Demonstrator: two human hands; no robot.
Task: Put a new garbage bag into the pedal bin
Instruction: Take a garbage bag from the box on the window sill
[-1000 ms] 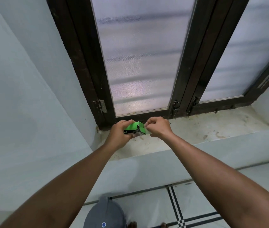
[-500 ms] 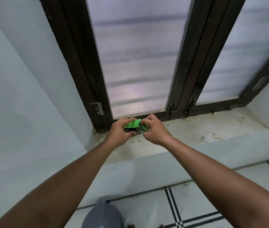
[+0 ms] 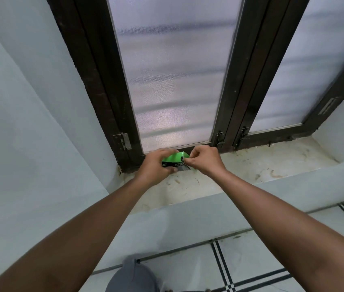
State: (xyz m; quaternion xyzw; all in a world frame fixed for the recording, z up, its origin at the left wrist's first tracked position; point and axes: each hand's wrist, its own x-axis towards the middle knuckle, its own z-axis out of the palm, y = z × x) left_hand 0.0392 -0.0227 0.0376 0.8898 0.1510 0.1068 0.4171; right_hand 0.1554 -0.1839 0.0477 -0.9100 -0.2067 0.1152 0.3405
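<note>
Left hand (image 3: 155,167) clamped on green bag box (image 3: 172,159) — right hand (image 3: 204,160) pinching its flap; better to pull gently, keeping box steady on sill (image 3: 251,165).

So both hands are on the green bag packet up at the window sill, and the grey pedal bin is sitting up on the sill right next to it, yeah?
Not quite. In the head view the left hand and right hand do hold the green bag packet over the window sill, but the grey pedal bin stands on the tiled floor below, not on the sill.
</note>
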